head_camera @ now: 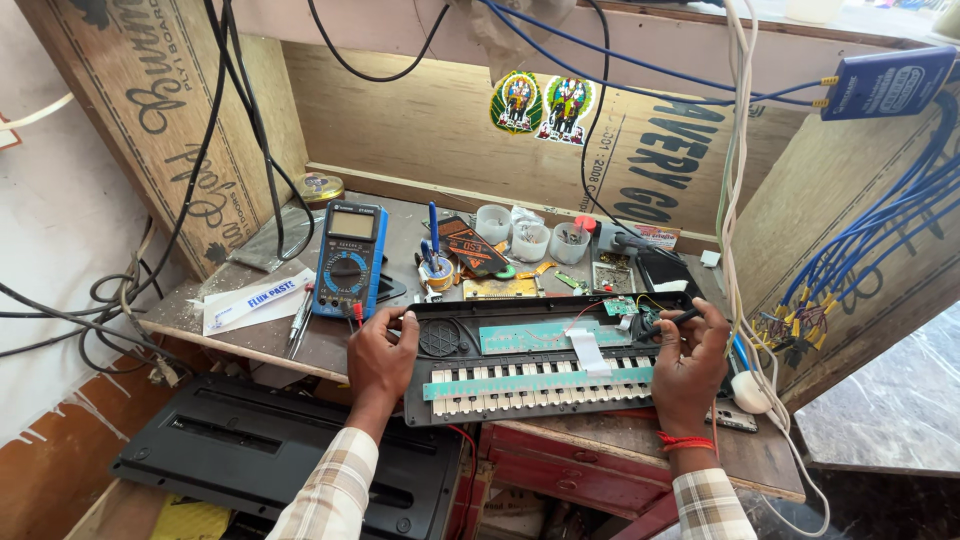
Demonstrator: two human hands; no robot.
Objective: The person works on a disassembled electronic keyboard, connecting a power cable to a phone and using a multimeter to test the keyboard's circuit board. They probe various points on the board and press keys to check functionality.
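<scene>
Nearest, black cover (290, 455) below the bench. Left hand (380, 350) clamped on the opened keyboard's (540, 360) left end, steadying it on the bench edge. Right hand (690, 360) pinching a screwdriver (672, 320) at the circuit board (620, 305). Meter (350, 258) behind.

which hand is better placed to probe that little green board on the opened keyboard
Right, probably. The right hand holds a dark tool whose tip lies beside the green board. The left hand grips the keyboard's far end.

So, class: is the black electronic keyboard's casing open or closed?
Open: the black electronic keyboard shows bare green circuit strips and a white ribbon cable.
</scene>
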